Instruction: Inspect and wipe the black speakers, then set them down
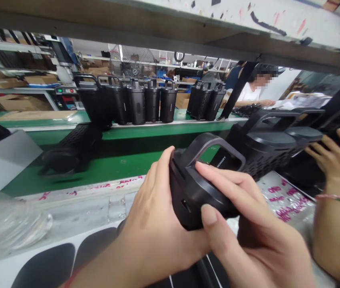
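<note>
My left hand (154, 212) grips one end of a black portable speaker (199, 188), its thumb curled over the top edge. My right hand (247, 224) wraps the speaker from the near side, with its fingers reaching across the body and up to the carry handle (214, 152). Just beyond, a second black speaker (265, 144) with a perforated grille lies on its side. A co-worker's hand (337, 168), wearing a beaded bracelet, rests on a dark object at the right. The speaker's underside is hidden by my hands.
A green conveyor belt (98, 168) runs across, with a black speaker (70, 150) lying blurred on it. Several upright speakers (166, 102) stand in a row beyond. A plastic bag (8, 224) lies left, a pink-printed foil sheet (286, 200) right. A wooden beam (158, 28) crosses overhead.
</note>
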### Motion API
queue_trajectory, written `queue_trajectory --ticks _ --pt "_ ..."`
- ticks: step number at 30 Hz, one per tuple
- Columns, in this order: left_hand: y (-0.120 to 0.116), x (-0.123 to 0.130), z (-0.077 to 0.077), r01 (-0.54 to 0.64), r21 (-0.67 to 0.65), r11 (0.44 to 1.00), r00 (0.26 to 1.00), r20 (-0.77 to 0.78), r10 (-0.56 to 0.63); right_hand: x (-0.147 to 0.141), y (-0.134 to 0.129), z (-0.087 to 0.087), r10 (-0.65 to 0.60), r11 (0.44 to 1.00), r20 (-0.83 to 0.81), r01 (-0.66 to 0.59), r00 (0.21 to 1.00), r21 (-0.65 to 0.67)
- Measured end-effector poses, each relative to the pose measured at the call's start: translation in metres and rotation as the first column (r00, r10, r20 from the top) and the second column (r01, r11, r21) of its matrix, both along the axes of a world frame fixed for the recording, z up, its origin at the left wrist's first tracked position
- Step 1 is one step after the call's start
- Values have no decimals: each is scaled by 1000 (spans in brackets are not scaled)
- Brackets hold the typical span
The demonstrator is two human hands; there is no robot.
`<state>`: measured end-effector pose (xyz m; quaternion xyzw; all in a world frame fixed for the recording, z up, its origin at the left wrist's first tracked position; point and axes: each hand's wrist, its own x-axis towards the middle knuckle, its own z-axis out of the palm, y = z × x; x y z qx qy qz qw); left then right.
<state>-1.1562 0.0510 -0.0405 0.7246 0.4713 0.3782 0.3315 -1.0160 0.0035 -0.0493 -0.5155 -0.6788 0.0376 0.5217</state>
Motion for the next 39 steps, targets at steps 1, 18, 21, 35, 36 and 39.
queue_trajectory --ticks 1,18,21,35,36,39 --pt "0 1 0 2 0 1000 1000 5 -2 0 0 0 -3 1000 4 3 1000 4" --pt "-2 5 -2 13 31 999 999 35 -14 5 -1 4 66 994 -76 -72 995 -83" --pt "-1 5 -2 6 26 1000 999 34 -7 6 -1 4 47 996 -91 -54 995 -70" --pt "0 9 -3 1 61 998 1000 15 -2 7 1 0 15 998 -95 -20 995 -61" --pt "-1 10 -2 -3 51 999 1000 10 2 6 2 0 5 998 -103 -11 995 -63" --pt "3 12 1 -8 19 1000 1000 9 8 5 3 0 41 995 -190 -57 981 -79"
